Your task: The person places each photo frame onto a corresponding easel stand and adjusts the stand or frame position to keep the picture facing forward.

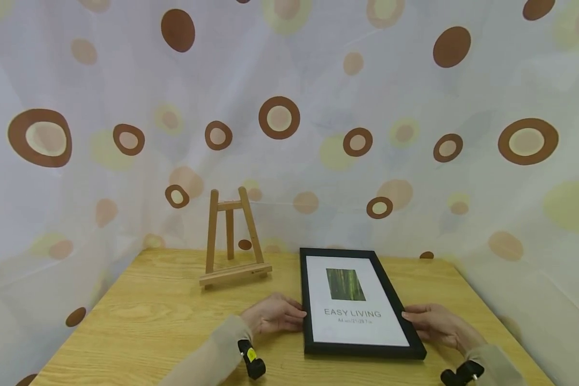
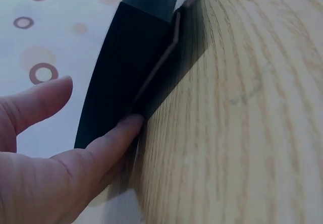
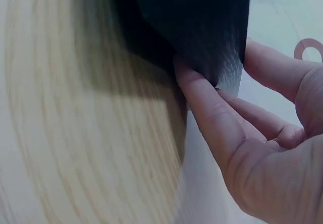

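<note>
A black picture frame (image 1: 364, 350) lies face up on the wooden table, its white insert reading "EASY LIVING" below a green forest picture. At its left edge is my left hand (image 1: 277, 314). In the left wrist view a straight finger (image 2: 118, 137) of it touches the frame's dark side (image 2: 118, 67) close to the table, while the thumb stands apart. My right hand (image 1: 441, 325) pinches the opposite edge, thumb above and fingers beneath the frame's side (image 3: 202, 27) in the right wrist view. The frame's underside is mostly hidden.
A small wooden easel (image 1: 235, 273) stands at the back left of the table (image 1: 140, 321), apart from the frame. Behind the table hangs a pale curtain (image 1: 309, 64) with brown and yellow spots. Black cameras are strapped to both wrists.
</note>
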Action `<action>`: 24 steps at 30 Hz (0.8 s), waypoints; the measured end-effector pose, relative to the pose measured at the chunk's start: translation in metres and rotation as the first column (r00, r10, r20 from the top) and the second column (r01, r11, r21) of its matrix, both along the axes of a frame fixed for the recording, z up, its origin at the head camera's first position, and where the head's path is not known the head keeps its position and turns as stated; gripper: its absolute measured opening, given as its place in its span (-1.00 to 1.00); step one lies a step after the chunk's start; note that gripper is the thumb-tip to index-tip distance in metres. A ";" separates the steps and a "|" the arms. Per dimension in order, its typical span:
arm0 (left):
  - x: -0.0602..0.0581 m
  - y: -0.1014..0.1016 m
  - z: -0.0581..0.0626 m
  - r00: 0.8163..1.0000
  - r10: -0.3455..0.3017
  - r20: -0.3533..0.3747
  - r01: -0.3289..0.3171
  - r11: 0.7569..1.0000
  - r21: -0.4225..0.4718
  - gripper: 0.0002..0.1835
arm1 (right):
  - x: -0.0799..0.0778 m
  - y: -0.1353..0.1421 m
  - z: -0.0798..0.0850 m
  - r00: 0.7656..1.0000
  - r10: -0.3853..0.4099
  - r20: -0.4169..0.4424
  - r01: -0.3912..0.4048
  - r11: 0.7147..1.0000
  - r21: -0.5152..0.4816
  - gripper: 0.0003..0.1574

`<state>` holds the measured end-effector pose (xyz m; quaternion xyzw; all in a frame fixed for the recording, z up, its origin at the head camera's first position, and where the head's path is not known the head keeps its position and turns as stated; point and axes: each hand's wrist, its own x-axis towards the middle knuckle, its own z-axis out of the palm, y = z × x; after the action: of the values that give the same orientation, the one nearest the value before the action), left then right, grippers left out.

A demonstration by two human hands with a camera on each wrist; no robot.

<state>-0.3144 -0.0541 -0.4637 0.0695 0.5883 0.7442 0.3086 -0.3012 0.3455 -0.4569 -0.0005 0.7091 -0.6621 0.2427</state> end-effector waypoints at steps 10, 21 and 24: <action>0.003 -0.008 0.002 0.998 -0.059 0.016 0.058 0.996 0.075 -0.36 | 0.004 -0.007 0.004 0.999 0.019 -0.027 -0.019 1.000 -0.012 -0.08; 0.006 -0.020 0.010 0.999 -0.027 0.028 0.023 0.992 0.124 -0.24 | 0.003 -0.018 0.009 0.992 0.026 -0.124 -0.026 1.000 0.000 -0.08; 0.006 -0.024 0.011 0.999 -0.046 0.020 0.043 0.990 0.132 -0.21 | 0.003 -0.021 0.010 0.990 0.016 -0.137 -0.018 1.000 -0.009 -0.09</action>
<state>-0.3083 -0.0776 -0.4527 0.0944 0.5328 0.7750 0.3266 -0.2985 0.3242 -0.4465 -0.0530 0.7207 -0.6619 0.1992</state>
